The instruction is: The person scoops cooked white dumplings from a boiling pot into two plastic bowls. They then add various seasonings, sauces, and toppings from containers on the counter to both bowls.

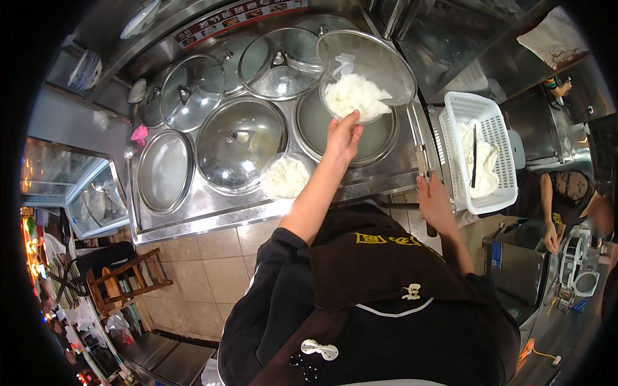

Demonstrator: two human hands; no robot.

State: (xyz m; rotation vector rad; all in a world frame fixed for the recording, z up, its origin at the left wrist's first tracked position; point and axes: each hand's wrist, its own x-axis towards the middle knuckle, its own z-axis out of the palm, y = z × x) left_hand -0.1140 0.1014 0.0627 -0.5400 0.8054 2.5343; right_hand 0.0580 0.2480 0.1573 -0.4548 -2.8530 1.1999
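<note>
My left hand (345,137) grips the near rim of a clear bowl (359,120) heaped with white, soft-looking food pieces (355,96). The bowl is over an uncovered round pot of cloudy liquid (309,120), beside a wire-mesh strainer (381,62). One whitish piece shows against the mesh. My right hand (432,195) is closed around the strainer's long handle (421,159). A second clear bowl of similar white pieces (287,177) rests on the steel counter, left of my left forearm, next to a covered pot (241,144).
Several glass lids (282,72) stand at the counter's back. An uncovered oval-looking pot (165,171) is on the left. To the right is a white plastic basket (504,144) with white cloth and a black strip. Another person (569,193) works at far right. A wooden stool (130,282) stands lower left.
</note>
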